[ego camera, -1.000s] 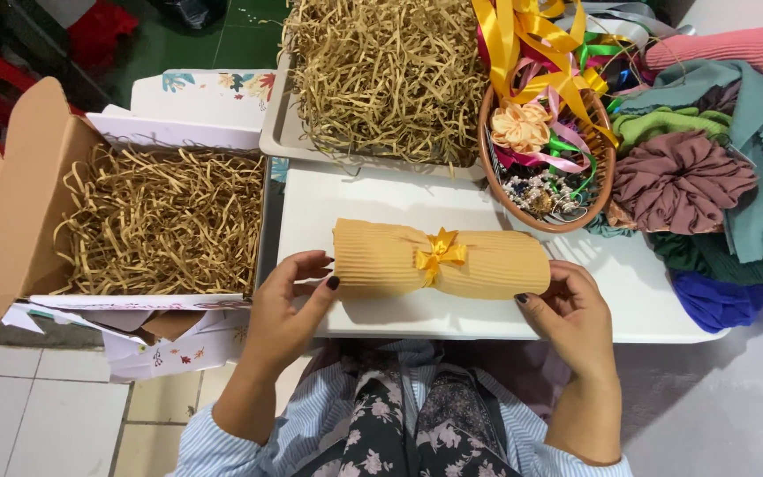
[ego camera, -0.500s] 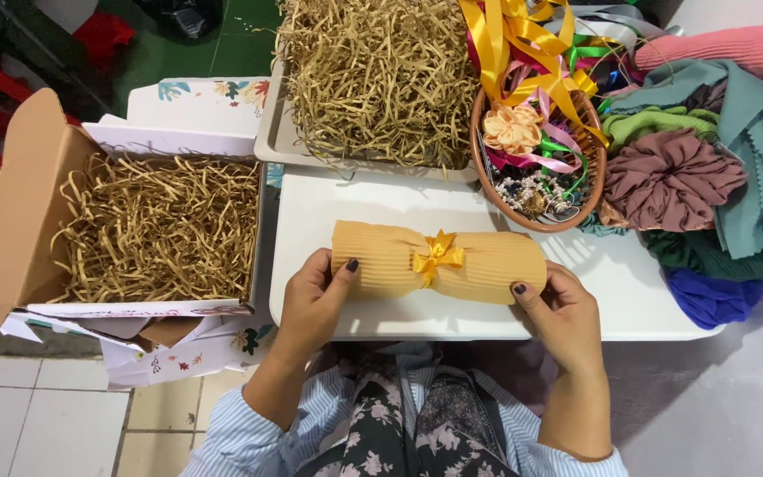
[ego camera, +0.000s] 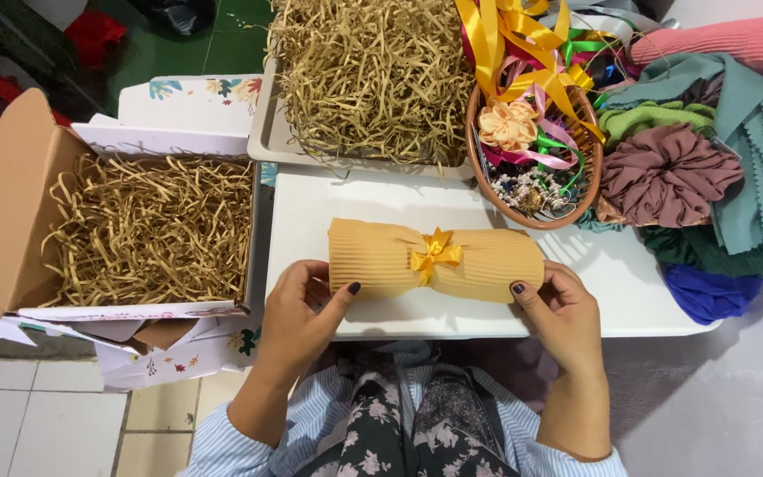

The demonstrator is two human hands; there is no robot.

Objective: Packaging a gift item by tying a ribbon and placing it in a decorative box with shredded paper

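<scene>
1. two hands on one thing here: the left hand (ego camera: 298, 309) and right hand (ego camera: 558, 314) each cup an end of the rolled yellow pleated cloth (ego camera: 434, 259), thumbs pressed on its near edge, fingers curled behind. neither hand is spread flat or closed into a fist, they're just pinching the roll's ends lightly.
2. the roll lies flat across the middle of the white table (ego camera: 311, 212), lengthwise left to right, with the gold ribbon bow (ego camera: 435, 253) tied round its waist and facing up.
3. what changed: compared with a second ago, the roll sits about where it was, but the hands have slid in closer to the ends and squared it up. half a second ago the grip looked much the same, so it's settling, not moving off.
4. my read: the tying looks done, bow is neat, and this seems to be a last straightening.
5. around it: open cardboard box (ego camera: 11, 221) with tan paper shred (ego camera: 152, 234) to the left, a tray of more shred (ego camera: 267, 141) behind, a wicker basket of ribbons (ego camera: 479, 168) just beyond the roll, and folded fabrics (ego camera: 726, 168) piled on the right.
</scene>
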